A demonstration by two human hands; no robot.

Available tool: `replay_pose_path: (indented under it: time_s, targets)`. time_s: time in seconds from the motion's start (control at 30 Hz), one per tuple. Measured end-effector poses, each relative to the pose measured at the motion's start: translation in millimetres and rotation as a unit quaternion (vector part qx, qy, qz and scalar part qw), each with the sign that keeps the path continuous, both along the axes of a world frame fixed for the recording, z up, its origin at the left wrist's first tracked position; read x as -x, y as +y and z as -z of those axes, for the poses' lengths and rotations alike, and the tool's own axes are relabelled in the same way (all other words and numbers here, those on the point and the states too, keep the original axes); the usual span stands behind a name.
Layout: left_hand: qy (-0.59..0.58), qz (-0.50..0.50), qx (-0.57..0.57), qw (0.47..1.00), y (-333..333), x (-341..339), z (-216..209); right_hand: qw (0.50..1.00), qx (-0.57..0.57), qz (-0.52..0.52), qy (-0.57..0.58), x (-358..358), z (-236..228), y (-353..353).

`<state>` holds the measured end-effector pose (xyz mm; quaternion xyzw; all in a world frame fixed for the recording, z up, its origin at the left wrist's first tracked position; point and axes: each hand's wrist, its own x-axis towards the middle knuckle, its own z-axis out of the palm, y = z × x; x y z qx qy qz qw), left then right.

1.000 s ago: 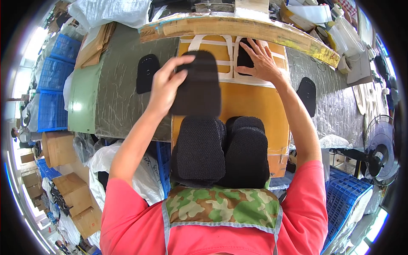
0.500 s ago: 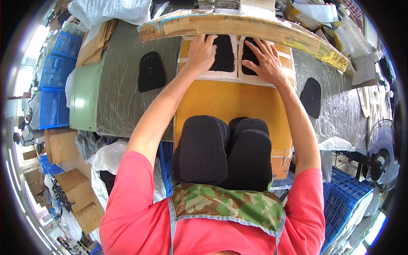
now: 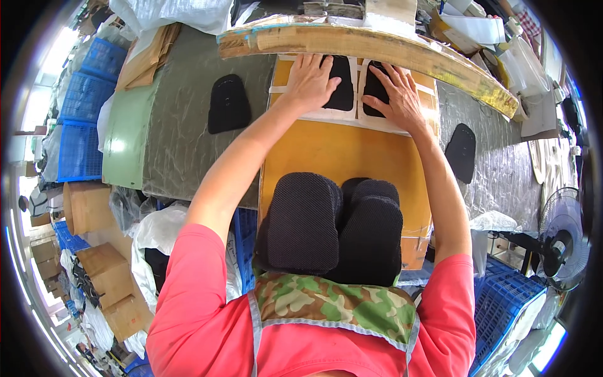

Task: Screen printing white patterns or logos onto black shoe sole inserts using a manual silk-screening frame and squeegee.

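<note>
Two black rounded pads lie side by side in white frames on a tan-orange board. Flat beside the left pad, partly over its edge, my left hand has its fingers stretched out and its thumb apart. On the right pad my right hand rests with fingers spread, covering its right side. The far ends of both pads are partly hidden by a beam. Nearer to me on the board stand two piles of black mesh pads, a left pile and a right pile.
A thick wooden beam crosses just beyond my hands. Single black pads lie on the grey table covering to the left and right. Blue crates stand far left, another blue crate lower right, near a fan.
My left hand has gone from bent fingers at the left pad's far edge to lying flat with its thumb out. My right hand stays spread on the right pad. The view has shifted slightly.
</note>
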<state>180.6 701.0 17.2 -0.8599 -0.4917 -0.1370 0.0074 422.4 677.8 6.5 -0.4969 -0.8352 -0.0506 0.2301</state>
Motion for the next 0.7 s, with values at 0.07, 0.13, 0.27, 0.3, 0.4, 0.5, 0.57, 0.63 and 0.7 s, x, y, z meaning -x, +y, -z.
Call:
replay_pose_path:
  time_s: [0.07,0.13,0.27,0.3,0.4,0.5,0.57,0.63,0.7]
  targets:
    - [-0.039,0.012,-0.009,0.999,6,9,2,1.000,0.002,-0.007,0.012,7,-3,2]
    - [-0.080,0.027,-0.013,0.996,7,12,6,1.000,0.008,-0.009,0.022,9,-5,2]
    - [-0.042,0.056,-0.056,0.996,8,8,11,0.999,0.019,-0.002,0.041,5,-4,4]
    - [-0.025,0.050,-0.032,0.998,9,7,13,0.998,0.027,0.004,0.052,4,-2,5]
    - [0.013,0.006,-0.110,0.994,4,1,17,0.999,-0.003,0.031,0.019,7,2,1]
    - [0.023,-0.035,-0.136,0.990,4,7,21,0.999,-0.018,0.039,0.007,16,-1,-1]
    - [0.043,-0.048,-0.099,0.993,1,6,17,0.998,-0.011,0.053,0.023,16,-2,-3]
    - [0.060,-0.056,-0.061,0.995,-1,2,8,0.997,-0.004,0.071,0.037,9,0,-4]
    - [0.008,0.039,-0.015,0.999,-2,-7,-4,0.992,0.000,0.103,0.075,-5,7,-3]
